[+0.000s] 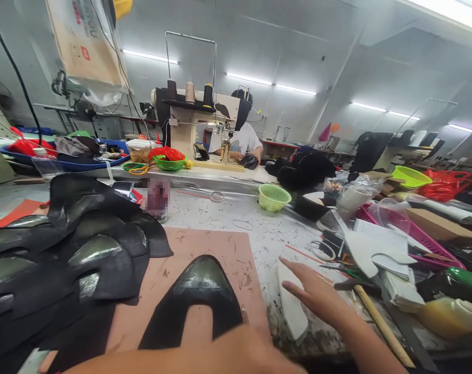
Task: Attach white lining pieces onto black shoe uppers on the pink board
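Observation:
A black U-shaped shoe upper piece (205, 278) with a shiny toe area lies on the pink cutting mat (228, 249). My left hand (255, 350) crosses low over its near right leg, blurred, and its fingers cannot be made out. My right hand (312, 291), open with thumb and forefinger apart, is over a white curved piece (292, 306) right of the mat; I cannot tell whether it touches it. A heap of similar black upper pieces (99, 254) covers the left side of the table.
Right of my hand lie a hammer (382, 324), white cut pieces (361, 249) and a glue bottle (452, 317). A green basket (274, 198) stands mid-table. Across the table, a person (251, 143) sits behind a sewing machine (197, 119).

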Demonstrator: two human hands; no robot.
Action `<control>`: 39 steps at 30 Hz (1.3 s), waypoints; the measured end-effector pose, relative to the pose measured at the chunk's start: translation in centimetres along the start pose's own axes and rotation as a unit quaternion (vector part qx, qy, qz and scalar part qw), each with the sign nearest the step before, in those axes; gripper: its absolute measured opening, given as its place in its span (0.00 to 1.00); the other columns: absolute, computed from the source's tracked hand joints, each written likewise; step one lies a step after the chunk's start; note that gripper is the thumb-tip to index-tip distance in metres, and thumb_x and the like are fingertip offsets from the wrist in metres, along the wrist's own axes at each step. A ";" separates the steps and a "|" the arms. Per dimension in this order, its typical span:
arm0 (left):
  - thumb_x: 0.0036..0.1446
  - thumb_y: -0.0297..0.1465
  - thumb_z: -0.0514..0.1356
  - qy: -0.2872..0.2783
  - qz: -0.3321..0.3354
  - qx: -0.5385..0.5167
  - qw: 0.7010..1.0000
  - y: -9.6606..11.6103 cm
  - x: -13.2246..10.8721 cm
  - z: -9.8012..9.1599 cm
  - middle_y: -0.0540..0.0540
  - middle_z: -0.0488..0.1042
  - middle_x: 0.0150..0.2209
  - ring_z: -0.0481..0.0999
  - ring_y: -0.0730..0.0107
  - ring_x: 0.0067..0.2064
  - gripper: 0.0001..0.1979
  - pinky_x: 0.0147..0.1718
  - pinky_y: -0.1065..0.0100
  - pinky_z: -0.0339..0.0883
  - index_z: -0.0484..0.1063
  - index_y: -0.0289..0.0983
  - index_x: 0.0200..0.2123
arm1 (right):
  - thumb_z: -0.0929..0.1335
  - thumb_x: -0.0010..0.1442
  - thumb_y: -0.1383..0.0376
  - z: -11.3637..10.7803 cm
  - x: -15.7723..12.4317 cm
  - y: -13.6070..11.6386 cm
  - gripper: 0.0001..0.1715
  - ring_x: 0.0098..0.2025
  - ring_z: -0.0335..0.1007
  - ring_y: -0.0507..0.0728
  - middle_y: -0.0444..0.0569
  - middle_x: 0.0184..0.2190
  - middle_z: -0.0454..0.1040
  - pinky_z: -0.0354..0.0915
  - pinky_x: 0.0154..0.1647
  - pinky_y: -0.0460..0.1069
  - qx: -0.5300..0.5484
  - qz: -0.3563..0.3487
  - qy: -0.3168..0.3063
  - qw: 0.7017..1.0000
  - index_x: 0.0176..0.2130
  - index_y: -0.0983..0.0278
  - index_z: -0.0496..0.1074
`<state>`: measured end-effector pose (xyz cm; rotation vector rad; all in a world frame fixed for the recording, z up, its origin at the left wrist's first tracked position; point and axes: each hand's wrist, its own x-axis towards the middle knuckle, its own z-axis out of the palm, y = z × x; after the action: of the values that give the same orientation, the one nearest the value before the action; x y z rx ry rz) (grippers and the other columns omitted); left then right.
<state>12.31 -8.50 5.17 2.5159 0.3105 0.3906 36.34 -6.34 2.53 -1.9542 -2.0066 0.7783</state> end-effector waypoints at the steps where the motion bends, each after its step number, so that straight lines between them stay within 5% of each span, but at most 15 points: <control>1: 0.58 0.32 0.52 0.020 -0.032 -0.012 0.999 -0.3 -0.7 -1.1 0.50 0.73 0.33 0.72 0.75 0.32 0.07 0.30 0.76 0.64 0.69 0.39 0.35 | 0.54 0.53 0.42 0.6 -0.9 -1.2 0.39 0.52 0.59 0.65 0.56 0.53 0.63 0.57 0.49 0.58 0.122 -0.067 -0.024 0.990 0.58 0.58 0.56; 4: 0.52 0.26 0.54 0.096 -0.185 -0.114 0.971 -1.6 -2.8 -3.3 0.52 0.72 0.27 0.70 0.76 0.28 0.04 0.25 0.78 0.61 0.68 0.37 0.32 | 0.60 0.49 0.39 3.5 -3.5 -5.1 0.42 0.44 0.66 0.61 0.52 0.42 0.70 0.61 0.44 0.55 0.350 -0.179 -0.112 0.913 0.56 0.57 0.59; 7: 0.43 0.28 0.58 0.120 -0.337 -0.315 0.879 -3.2 -5.3 -3.6 0.54 0.69 0.25 0.68 0.74 0.27 0.09 0.24 0.76 0.59 0.65 0.37 0.32 | 0.65 0.52 0.49 6.9 -4.4 -8.0 0.35 0.35 0.67 0.56 0.48 0.34 0.71 0.62 0.38 0.52 0.424 -0.141 -0.064 0.892 0.57 0.55 0.56; 10: 0.42 0.33 0.58 0.100 -0.383 -0.404 0.824 -5.1 -7.7 -3.1 0.53 0.69 0.26 0.68 0.72 0.28 0.09 0.25 0.74 0.59 0.64 0.36 0.28 | 0.62 0.56 0.53 9.2 -3.2 -9.4 0.31 0.35 0.67 0.55 0.49 0.34 0.71 0.63 0.37 0.51 0.509 -0.096 -0.044 0.854 0.57 0.58 0.56; 12: 0.43 0.38 0.58 0.122 -0.400 -0.399 0.816 -6.4 -8.5 -3.2 0.52 0.69 0.27 0.68 0.70 0.30 0.12 0.27 0.73 0.59 0.64 0.36 0.27 | 0.64 0.55 0.55 9.8 -1.9 -9.8 0.30 0.38 0.67 0.56 0.49 0.37 0.71 0.63 0.39 0.51 0.507 -0.089 -0.041 0.856 0.56 0.58 0.58; 15: 0.42 0.43 0.58 0.143 -0.445 -0.390 0.793 -8.0 -8.7 -3.8 0.52 0.70 0.28 0.68 0.70 0.26 0.23 0.22 0.73 0.58 0.63 0.37 0.40 | 0.66 0.51 0.63 9.6 0.3 -10.3 0.37 0.34 0.68 0.54 0.46 0.35 0.72 0.64 0.39 0.52 0.448 -0.072 -0.011 0.891 0.58 0.56 0.52; 19: 0.46 0.36 0.54 0.176 -0.477 -0.237 0.828 -9.8 -8.0 -4.7 0.50 0.73 0.30 0.71 0.68 0.27 0.31 0.24 0.71 0.62 0.55 0.40 0.55 | 0.64 0.50 0.69 9.3 3.4 -10.5 0.21 0.44 0.66 0.57 0.48 0.41 0.73 0.59 0.49 0.54 0.322 -0.070 0.051 0.943 0.45 0.59 0.70; 24: 0.48 0.31 0.52 0.174 -0.429 -0.059 0.884 -11.9 -7.7 -4.6 0.48 0.75 0.42 0.72 0.63 0.43 0.19 0.44 0.66 0.63 0.71 0.40 0.44 | 0.64 0.53 0.69 10.1 5.4 -10.4 0.15 0.40 0.68 0.56 0.50 0.35 0.74 0.62 0.45 0.52 0.225 -0.102 0.090 0.965 0.40 0.63 0.74; 39: 0.51 0.36 0.50 0.133 -0.387 -0.011 0.912 -14.2 -7.9 -3.5 0.46 0.74 0.44 0.72 0.63 0.46 0.20 0.48 0.66 0.61 0.73 0.38 0.44 | 0.64 0.53 0.72 10.7 5.6 -9.9 0.17 0.38 0.68 0.54 0.48 0.33 0.72 0.63 0.42 0.49 0.190 -0.090 0.104 0.972 0.42 0.61 0.74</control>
<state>1.82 2.33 -1.78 2.0867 1.3365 0.3953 21.97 -2.75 -2.28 -1.5456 -1.7302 0.8047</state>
